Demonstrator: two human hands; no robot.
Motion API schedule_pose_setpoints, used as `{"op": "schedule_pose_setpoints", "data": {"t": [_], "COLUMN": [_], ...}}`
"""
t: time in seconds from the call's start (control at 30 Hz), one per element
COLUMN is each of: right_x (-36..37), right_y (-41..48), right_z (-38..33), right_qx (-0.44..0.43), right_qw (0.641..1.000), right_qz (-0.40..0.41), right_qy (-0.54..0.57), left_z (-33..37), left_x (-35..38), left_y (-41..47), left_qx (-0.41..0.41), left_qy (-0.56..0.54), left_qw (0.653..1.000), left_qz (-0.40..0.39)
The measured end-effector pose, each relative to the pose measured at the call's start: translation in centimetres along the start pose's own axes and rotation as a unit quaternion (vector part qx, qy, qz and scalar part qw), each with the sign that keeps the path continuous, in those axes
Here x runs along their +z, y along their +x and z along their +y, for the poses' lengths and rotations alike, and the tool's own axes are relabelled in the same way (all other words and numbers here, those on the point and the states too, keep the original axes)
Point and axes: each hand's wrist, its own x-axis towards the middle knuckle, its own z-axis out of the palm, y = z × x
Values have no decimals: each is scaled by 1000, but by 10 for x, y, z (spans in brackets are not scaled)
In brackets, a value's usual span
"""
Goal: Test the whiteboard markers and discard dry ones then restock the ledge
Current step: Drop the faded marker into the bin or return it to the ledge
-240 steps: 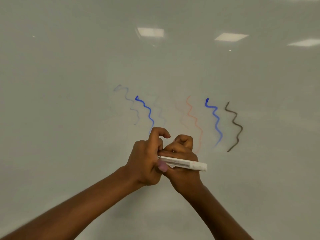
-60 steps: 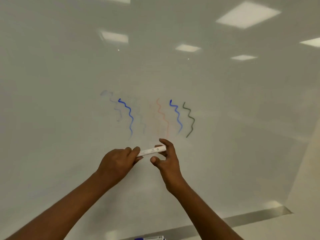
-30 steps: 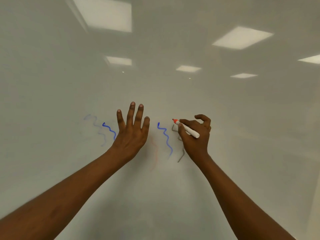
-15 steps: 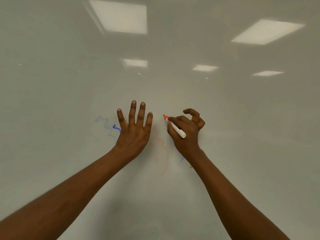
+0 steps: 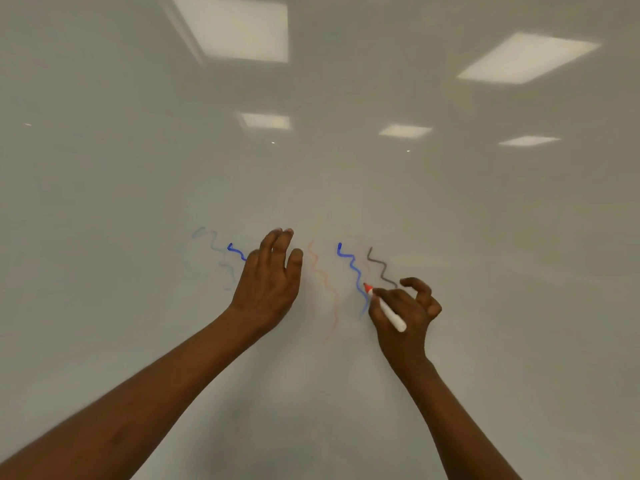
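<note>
The whiteboard (image 5: pixel 485 220) is filling the whole view and blocking any reach forward. The left hand (image 5: pixel 268 285) is standing raised before it with fingers straight, covering part of the left blue squiggle (image 5: pixel 235 252). The right hand (image 5: pixel 405 313) is gripping the marker (image 5: pixel 388 311), whose red tip is sitting at the right blue squiggle (image 5: pixel 349 263). Between the hands a gap is lying open over a faint red squiggle (image 5: pixel 325 289). Broad board is spreading unobstructed above and to both sides.

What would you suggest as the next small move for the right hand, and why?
Probably draw a short test stroke: the right hand holds the uncapped marker with its red tip at the whiteboard, between the blue squiggle and dark squiggle.
</note>
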Motion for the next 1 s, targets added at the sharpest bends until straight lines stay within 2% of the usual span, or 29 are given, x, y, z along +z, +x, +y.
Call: {"op": "schedule_pose_setpoints", "data": {"t": [0.13,0.23,0.33,0.43,0.7,0.83,1.0], "right_x": [-9,-22,-34,-37,-28,-24,-28], "right_y": [-15,-14,-22,-33,-56,-61,-61], "right_z": [-16,-53,-92,-119,-151,-162,-172], "right_qx": [96,174,203,214,191,160,141], "right_qw": [990,960,920,898,895,902,905], "right_qz": [-102,-137,-168,-194,-240,-258,-281], "right_qy": [35,172,291,332,325,306,287], "left_z": [10,14,19,18,9,7,5], "left_x": [-12,-16,-25,-33,-64,-76,-81], "left_y": [-15,-32,-50,-70,-96,-99,-104], "left_qx": [-23,-67,-159,-220,-229,-183,-104], "left_qy": [-17,-88,-225,-306,-307,-278,-234], "left_qw": [999,993,958,916,914,930,957], "left_qz": [-32,-40,-87,-139,-137,-154,-137]}}
